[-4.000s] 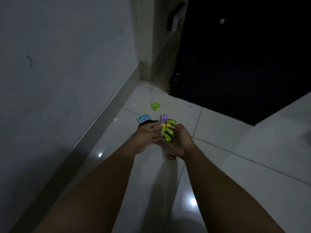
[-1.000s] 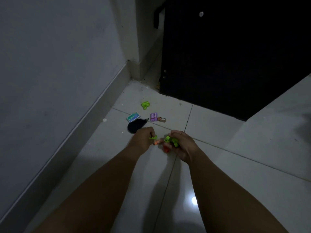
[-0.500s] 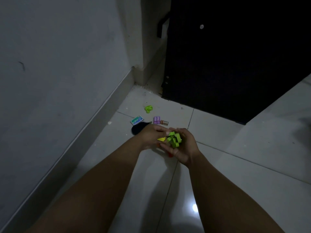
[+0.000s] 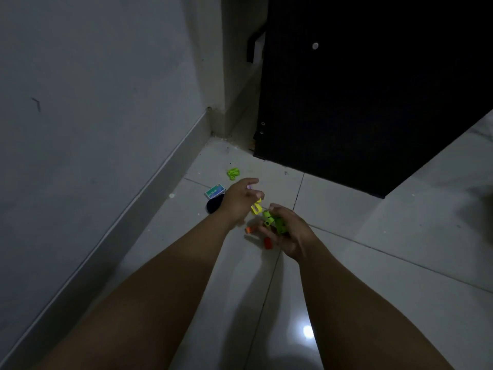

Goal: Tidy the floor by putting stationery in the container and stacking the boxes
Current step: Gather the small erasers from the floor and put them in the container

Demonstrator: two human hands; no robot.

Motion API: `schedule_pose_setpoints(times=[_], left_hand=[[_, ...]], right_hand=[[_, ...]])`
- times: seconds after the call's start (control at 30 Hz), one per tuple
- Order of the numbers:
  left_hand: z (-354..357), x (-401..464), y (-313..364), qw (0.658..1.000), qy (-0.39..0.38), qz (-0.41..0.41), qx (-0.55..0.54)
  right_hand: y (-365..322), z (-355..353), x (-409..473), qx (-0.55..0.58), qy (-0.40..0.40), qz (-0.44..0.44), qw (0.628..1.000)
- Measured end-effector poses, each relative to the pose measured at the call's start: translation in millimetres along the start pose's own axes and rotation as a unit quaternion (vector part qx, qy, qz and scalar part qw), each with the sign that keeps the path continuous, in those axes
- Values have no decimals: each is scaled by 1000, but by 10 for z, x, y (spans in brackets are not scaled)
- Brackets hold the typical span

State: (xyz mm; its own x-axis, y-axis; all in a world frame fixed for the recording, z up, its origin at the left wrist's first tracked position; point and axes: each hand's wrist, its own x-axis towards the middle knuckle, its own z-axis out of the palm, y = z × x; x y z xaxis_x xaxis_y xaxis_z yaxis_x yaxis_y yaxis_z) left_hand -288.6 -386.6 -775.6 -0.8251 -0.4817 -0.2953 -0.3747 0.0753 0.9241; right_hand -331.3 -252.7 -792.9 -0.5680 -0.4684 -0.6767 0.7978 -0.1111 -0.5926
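- Green clips [image 4: 276,222]: a small bunch of bright green plastic pieces is grasped in the right hand [image 4: 289,231], fingers curled round it, above the floor [image 4: 373,236] near a tile joint.
- Yellow clip [image 4: 256,208]: a looped yellow piece is seen just beside the left hand [image 4: 238,200]; whether it is held or only overlapped cannot be told. The left fingers are extended and loose, index pointing toward the door [image 4: 360,102].
- Orange piece [image 4: 248,230] and red piece [image 4: 267,243]: both lie on the floor under the hands, partly covered by the right fingers.
- Green piece [image 4: 233,173]: lies alone on the floor toward the wall corner, well apart from the hands.
- Box [image 4: 215,190]: small, teal and white, flat on the floor near the skirting; print is too small to read.
- Dark object [image 4: 214,205]: a rounded black shape touching the box's near side, partly hidden by the left wrist; kind is not discernible.
- A purple sliver [image 4: 249,186] is visible past the left fingers; the rest is hidden.
- Dim lighting; fine detail of the pieces is poorly resolved.
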Motion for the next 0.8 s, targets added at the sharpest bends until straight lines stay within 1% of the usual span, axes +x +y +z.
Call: schedule_pose_setpoints(times=[0.1, 0.2, 0.33, 0.43, 0.47, 0.5, 0.53, 0.57, 0.6, 0.67, 0.73, 0.8], left_hand=[[71, -9, -1, 995, -54, -36, -71], [181, -10, -9, 988, -72, -58, -121], [273, -21, -52, 975, -59, -90, -192], [224, 27, -45, 973, -4, -106, -205], [167, 36, -47, 979, 21, -97, -176], [85, 25, -60, 991, 38, -72, -108], [-4, 18, -113, 998, 49, -36, -6], [-99, 10, -187, 994, 40, 0, 101], [-197, -2, -274, 980, 18, 24, 199], [-364, -33, -461, 941, -39, 32, 335], [-452, -19, -590, 896, -59, 45, 438], [-467, 4, -670, 859, -63, 61, 504]], right_hand=[[-24, 15, -29, -12, -72, 21, 997], [-36, 34, -43, -7, -101, 28, 994], [-23, 45, -19, -20, -89, 26, 995], [-26, 106, 24, -26, -57, 25, 998], [-30, 130, 26, -23, -51, 21, 998], [-36, 152, 35, -21, -46, 19, 999], [-42, 164, 49, -22, -41, 17, 999], [-49, 158, 69, -26, -36, 16, 999], [-50, 146, 81, -29, -32, 16, 999], [-48, 103, 109, -25, -23, 20, 999], [-36, 51, 146, -11, -14, 24, 1000], [-16, 14, 182, 1, -2, 27, 1000]])
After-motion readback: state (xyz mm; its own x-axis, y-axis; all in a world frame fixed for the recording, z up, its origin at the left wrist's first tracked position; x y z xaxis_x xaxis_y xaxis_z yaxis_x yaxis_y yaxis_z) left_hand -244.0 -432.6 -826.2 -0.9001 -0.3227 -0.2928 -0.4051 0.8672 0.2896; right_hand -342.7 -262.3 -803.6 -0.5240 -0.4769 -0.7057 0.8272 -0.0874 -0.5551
